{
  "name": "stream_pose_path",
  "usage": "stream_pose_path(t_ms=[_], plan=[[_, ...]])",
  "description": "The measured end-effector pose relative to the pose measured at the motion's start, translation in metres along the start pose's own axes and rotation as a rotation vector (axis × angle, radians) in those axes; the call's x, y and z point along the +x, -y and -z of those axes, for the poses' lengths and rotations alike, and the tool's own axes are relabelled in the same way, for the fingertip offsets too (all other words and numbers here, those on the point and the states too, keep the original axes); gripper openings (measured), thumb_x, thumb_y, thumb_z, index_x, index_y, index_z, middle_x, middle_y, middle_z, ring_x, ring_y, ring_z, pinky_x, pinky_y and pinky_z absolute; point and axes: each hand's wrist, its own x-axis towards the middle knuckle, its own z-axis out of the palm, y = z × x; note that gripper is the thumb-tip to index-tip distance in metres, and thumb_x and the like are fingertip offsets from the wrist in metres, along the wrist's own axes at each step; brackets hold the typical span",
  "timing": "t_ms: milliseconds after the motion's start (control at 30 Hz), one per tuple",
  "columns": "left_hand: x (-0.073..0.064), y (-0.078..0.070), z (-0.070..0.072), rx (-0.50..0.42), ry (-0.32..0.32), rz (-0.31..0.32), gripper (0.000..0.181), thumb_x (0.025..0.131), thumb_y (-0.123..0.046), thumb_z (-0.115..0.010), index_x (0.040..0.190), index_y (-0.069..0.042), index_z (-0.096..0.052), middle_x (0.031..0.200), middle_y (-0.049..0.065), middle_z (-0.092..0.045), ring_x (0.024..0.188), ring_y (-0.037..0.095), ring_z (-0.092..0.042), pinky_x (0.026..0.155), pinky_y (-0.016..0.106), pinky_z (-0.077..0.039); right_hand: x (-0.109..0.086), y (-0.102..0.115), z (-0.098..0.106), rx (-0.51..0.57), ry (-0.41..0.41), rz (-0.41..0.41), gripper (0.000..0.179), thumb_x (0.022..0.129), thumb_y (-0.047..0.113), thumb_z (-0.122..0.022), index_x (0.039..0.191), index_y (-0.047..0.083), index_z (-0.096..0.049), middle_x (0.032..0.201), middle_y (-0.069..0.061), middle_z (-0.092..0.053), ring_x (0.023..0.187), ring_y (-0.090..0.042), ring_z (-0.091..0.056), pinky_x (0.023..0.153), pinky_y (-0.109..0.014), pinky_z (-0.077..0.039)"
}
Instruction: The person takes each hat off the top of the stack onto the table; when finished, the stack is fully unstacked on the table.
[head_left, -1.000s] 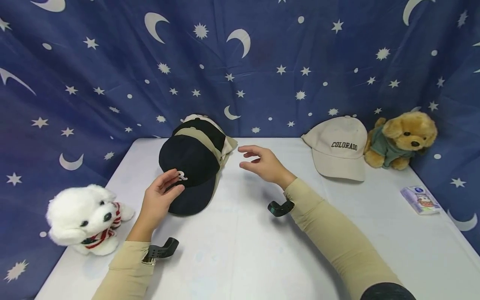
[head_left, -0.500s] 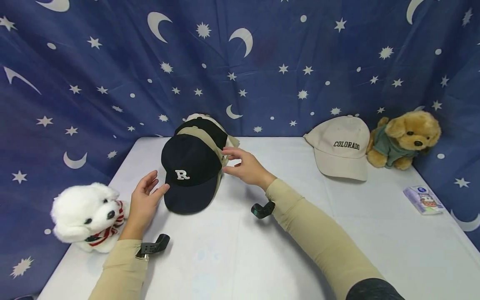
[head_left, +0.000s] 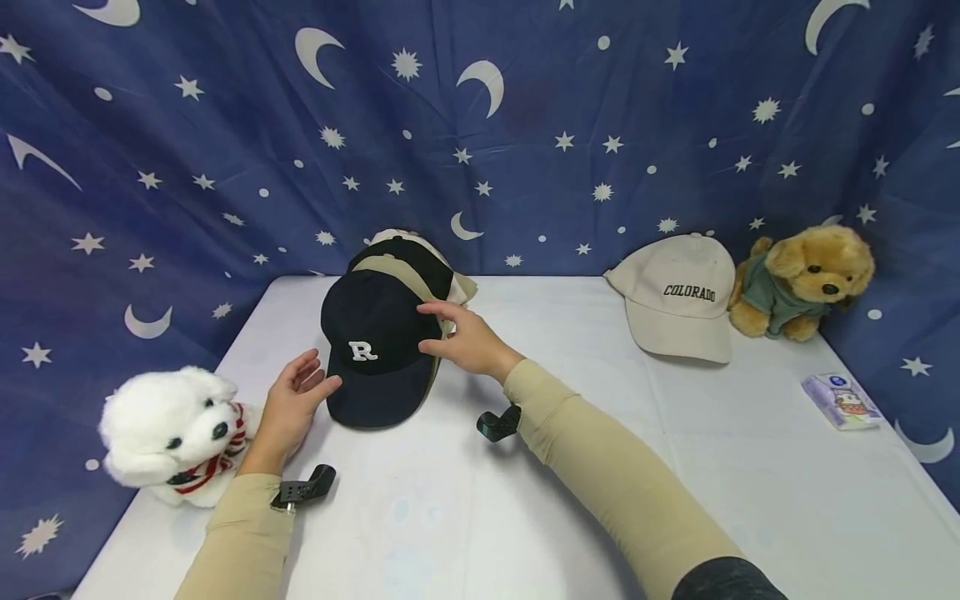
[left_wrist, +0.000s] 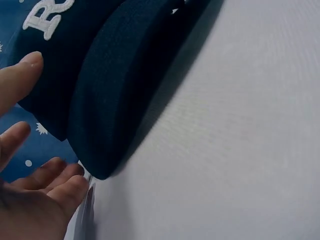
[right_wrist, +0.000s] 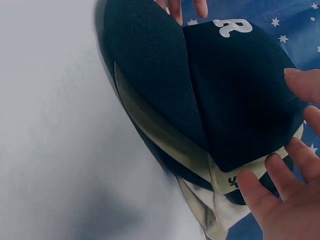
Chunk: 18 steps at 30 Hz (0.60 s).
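Observation:
A stack of nested caps lies at the back left of the table, topped by a navy baseball cap [head_left: 375, 321] with a white letter R. Behind its crown show a khaki cap [head_left: 392, 265], a black cap [head_left: 422, 260] and a cream cap [head_left: 462, 288]. My left hand [head_left: 291, 410] is at the left of the navy brim, fingers loosely spread. On the other side my right hand [head_left: 471, 340] overlaps the crown's edge in the head view. In the right wrist view its relaxed fingers [right_wrist: 257, 192] are right at the khaki cap's edge, thumb apart over the navy crown.
A white plush dog [head_left: 161, 425] with a striped scarf sits left of my left hand. At the back right are a beige COLORADO cap [head_left: 678, 304] and a brown plush dog [head_left: 813, 271]. A purple packet [head_left: 842, 402] lies near the right edge. A starry blue cloth [head_left: 540, 108] hangs behind.
My right hand has moved left, up to the right side of the cap stack. My left hand has drawn back from the R to the left of the navy brim.

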Motion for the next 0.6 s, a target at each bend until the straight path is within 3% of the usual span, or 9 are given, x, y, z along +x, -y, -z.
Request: stream_pose_path(t_ms=[167, 433, 600], plan=[[0.0012, 0.0002, 0.0002, 0.016, 0.052, 0.015, 0.078, 0.095, -0.009, -0.070, 0.158, -0.002, -0.024, 0.159, 0.022, -0.027, 0.144, 0.035, -0.032, 0.115, 0.046, -0.029, 0.0022, 0.0030, -0.0022, -0.019, 0.004, -0.008, 0.055, 0.089, 0.013, -0.074, 0.141, 0.008, -0.056, 0.158, -0.009, -0.037, 0.139, -0.029, -0.042, 0.113, -0.047, -0.033], [0.0043, 0.0006, 0.0020, 0.056, 0.107, 0.001, 0.080, 0.095, -0.013, -0.071, 0.157, -0.001, -0.023, 0.158, 0.026, -0.026, 0.144, 0.037, -0.030, 0.116, 0.048, -0.026, 0.0026, 0.0012, -0.0027, 0.003, 0.034, -0.036, 0.055, 0.089, 0.013, -0.074, 0.141, 0.008, -0.056, 0.153, -0.010, -0.043, 0.137, -0.034, -0.042, 0.111, -0.050, -0.035], [0.0080, 0.0021, 0.0025, 0.076, 0.137, -0.022, 0.079, 0.095, -0.013, -0.071, 0.156, 0.002, -0.025, 0.155, 0.027, -0.033, 0.142, 0.035, -0.034, 0.111, 0.029, -0.034, 0.0024, 0.0018, -0.0035, 0.008, 0.046, -0.037, 0.055, 0.089, 0.013, -0.073, 0.141, 0.008, -0.056, 0.149, -0.009, -0.047, 0.136, -0.035, -0.043, 0.111, -0.050, -0.035]])
